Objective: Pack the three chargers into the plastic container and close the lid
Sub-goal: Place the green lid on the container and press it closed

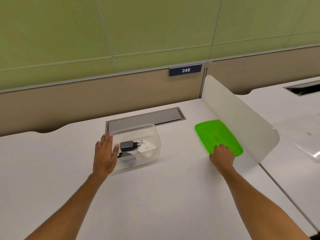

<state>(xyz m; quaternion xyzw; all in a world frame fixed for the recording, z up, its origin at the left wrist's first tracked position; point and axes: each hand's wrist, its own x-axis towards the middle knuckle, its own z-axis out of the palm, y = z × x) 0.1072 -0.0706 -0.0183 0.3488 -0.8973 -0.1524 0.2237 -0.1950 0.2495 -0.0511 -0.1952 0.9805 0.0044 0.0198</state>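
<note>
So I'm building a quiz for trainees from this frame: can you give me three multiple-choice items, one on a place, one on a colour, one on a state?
1. Where is the lid?
A. On the container
B. On the desk, right of the container, beside the white divider
C. On the floor

2. What colour is the lid?
A. Blue
B. Red
C. Green

3. What state is the plastic container in?
A. Open, with chargers inside
B. Closed
C. Open and empty

Answers:
1 B: it lies flat on the desk next to the divider, with the right hand on its near edge.
2 C: bright green.
3 A: no lid on top; a black charger and a white charger show through it, while the left hand rests against its left wall.
</note>
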